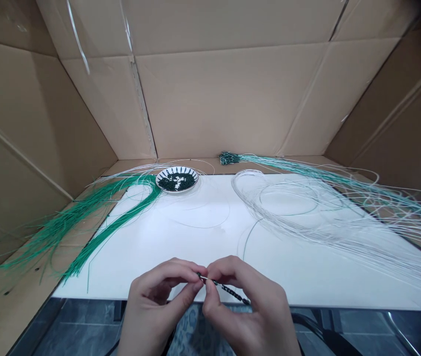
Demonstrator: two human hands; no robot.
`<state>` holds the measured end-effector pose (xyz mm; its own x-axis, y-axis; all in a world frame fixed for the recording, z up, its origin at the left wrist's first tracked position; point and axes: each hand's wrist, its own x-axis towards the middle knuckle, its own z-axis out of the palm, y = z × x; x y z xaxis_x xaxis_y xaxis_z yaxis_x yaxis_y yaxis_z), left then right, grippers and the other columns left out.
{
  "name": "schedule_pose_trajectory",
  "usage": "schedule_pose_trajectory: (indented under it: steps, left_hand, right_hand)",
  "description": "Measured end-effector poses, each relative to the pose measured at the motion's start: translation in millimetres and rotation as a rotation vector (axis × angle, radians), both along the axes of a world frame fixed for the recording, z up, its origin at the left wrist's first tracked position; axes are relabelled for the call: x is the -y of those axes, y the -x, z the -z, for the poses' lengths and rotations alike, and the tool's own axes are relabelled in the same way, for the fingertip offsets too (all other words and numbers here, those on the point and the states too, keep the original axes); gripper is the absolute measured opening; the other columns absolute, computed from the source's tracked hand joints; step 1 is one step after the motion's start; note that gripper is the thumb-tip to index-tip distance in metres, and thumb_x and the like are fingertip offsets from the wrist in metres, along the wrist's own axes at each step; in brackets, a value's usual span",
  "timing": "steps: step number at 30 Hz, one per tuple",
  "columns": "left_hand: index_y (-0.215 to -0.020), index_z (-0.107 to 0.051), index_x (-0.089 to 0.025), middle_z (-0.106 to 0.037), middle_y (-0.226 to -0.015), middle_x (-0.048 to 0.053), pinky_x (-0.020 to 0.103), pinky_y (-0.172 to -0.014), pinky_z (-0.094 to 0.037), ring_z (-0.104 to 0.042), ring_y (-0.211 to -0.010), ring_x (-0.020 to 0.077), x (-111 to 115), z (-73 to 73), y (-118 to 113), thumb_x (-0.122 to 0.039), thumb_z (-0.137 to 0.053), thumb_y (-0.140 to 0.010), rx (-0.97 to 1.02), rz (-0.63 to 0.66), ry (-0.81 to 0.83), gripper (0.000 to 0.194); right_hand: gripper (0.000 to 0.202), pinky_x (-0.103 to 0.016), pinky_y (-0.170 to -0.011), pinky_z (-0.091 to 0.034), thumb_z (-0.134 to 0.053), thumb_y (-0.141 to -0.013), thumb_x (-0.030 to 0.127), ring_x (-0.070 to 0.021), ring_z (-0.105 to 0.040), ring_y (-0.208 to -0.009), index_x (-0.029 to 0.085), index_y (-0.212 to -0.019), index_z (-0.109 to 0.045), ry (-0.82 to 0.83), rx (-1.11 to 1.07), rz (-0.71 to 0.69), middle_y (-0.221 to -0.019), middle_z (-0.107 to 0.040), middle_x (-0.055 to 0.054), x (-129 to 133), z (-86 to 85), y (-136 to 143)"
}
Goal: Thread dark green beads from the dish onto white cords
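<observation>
My left hand is closed in a pinch, with a tiny dark bead at its fingertips. Just beside it, my right hand grips a beaded strand between thumb and finger. A short pale bit of thread bridges the two pinches, and dark beads with light gaps trail under the right palm, where the far end is hidden. Further back, small dark green beads lie in a white dish with a striped rim.
Green strands curve along the left side of the white board. Clear, pale thread loops across its right side. Behind it lies a bundle with a dark beaded end. Cardboard walls enclose the back and sides.
</observation>
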<state>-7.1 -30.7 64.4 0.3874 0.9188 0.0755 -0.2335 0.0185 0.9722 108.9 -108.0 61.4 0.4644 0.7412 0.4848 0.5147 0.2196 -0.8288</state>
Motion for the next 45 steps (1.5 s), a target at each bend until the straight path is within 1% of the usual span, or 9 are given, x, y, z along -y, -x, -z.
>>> schedule_pose_trajectory:
  steps: [4, 7, 11, 19, 26, 34, 40, 43, 45]
  left_hand:
    - [-0.063, -0.082, -0.024, -0.082, -0.073, 0.002, 0.017, -0.069, -0.059, -0.074, -0.074, 0.0167, 1, -0.1, 0, -0.019, -0.091, -0.066, -0.023, -0.014, 0.033, 0.011]
    - [-0.062, -0.079, -0.022, -0.08, -0.07, 0.001, 0.018, -0.068, -0.06, -0.074, -0.071, 0.0165, 1, 0.4, 1, -0.019, -0.092, -0.064, -0.023, -0.028, 0.067, 0.014]
    - [-0.061, -0.076, -0.021, -0.079, -0.068, 0.001, 0.016, -0.067, -0.059, -0.074, -0.068, 0.015, 2, 0.9, 1, -0.017, -0.092, -0.063, -0.01, -0.034, 0.084, 0.016]
    - [-0.059, -0.077, -0.021, -0.079, -0.066, 0.0, 0.013, -0.066, -0.058, -0.073, -0.067, 0.0137, 2, -2.6, -1, -0.015, -0.092, -0.062, 0.022, -0.042, 0.089, 0.016]
    - [-0.059, -0.077, -0.022, -0.079, -0.067, 0.0, 0.013, -0.067, -0.058, -0.074, -0.069, 0.014, 2, -3.2, 0, -0.014, -0.092, -0.063, 0.035, -0.037, 0.059, 0.017]
    - [-0.062, -0.078, -0.023, -0.08, -0.069, 0.001, 0.014, -0.069, -0.057, -0.073, -0.07, 0.0139, 1, 0.3, 2, -0.014, -0.09, -0.067, 0.041, -0.002, 0.002, 0.015]
    - [-0.063, -0.079, -0.026, -0.08, -0.069, -0.001, 0.014, -0.069, -0.057, -0.073, -0.072, 0.014, 1, -0.5, 5, -0.013, -0.084, -0.07, -0.03, -0.011, -0.082, 0.016]
    - [-0.07, -0.083, -0.028, -0.08, -0.074, -0.001, 0.016, -0.073, -0.058, -0.073, -0.075, 0.0152, -2, 0.8, 5, -0.013, -0.084, -0.069, -0.084, -0.021, -0.084, 0.015]
    - [-0.073, -0.084, -0.028, -0.078, -0.077, -0.001, 0.018, -0.073, -0.058, -0.072, -0.075, 0.0162, -7, 3.1, 6, -0.013, -0.084, -0.069, -0.088, -0.009, -0.122, 0.016]
  right_hand:
    - [0.013, -0.018, -0.066, -0.058, -0.057, -0.08, 0.011, -0.0113, -0.068, -0.062, 0.022, -0.08, -0.062, -0.015, -0.022, 0.022, -0.071, -0.07, 0.004, -1, -1.4, 1]
    - [0.012, -0.019, -0.064, -0.059, -0.056, -0.079, 0.013, -0.0121, -0.068, -0.061, 0.023, -0.078, -0.062, -0.031, -0.023, 0.036, -0.07, -0.071, 0.004, -2, -0.2, 1]
    - [0.012, -0.019, -0.063, -0.059, -0.056, -0.078, 0.013, -0.0127, -0.068, -0.059, 0.023, -0.078, -0.061, -0.032, -0.015, 0.049, -0.068, -0.07, 0.004, -3, 1.5, 2]
    - [0.012, -0.019, -0.065, -0.058, -0.055, -0.08, 0.012, -0.0125, -0.068, -0.062, 0.022, -0.078, -0.061, -0.005, 0.024, 0.005, -0.07, -0.07, 0.003, -1, -0.6, -1]
    - [0.013, -0.016, -0.067, -0.057, -0.055, -0.079, 0.01, -0.0105, -0.068, -0.063, 0.021, -0.08, -0.062, 0.0, 0.019, -0.006, -0.071, -0.069, 0.004, 0, 1.0, -1]
    - [0.014, -0.017, -0.067, -0.054, -0.055, -0.081, 0.008, -0.0107, -0.065, -0.065, 0.021, -0.081, -0.061, -0.014, 0.032, -0.022, -0.072, -0.067, 0.004, 0, 2.6, -2]
    - [0.015, -0.02, -0.065, -0.051, -0.055, -0.084, 0.009, -0.0119, -0.067, -0.069, 0.02, -0.085, -0.064, -0.029, 0.091, -0.081, -0.075, -0.07, 0.002, 1, 7.1, -6]
    - [0.016, -0.018, -0.066, -0.051, -0.056, -0.083, 0.007, -0.0112, -0.067, -0.068, 0.02, -0.085, -0.065, -0.044, 0.085, -0.103, -0.075, -0.07, 0.002, 0, 9.2, -8]
    - [0.015, -0.018, -0.066, -0.052, -0.057, -0.084, 0.007, -0.0112, -0.067, -0.068, 0.019, -0.085, -0.066, -0.042, 0.076, -0.112, -0.075, -0.07, 0.002, -1, 10.9, -10]
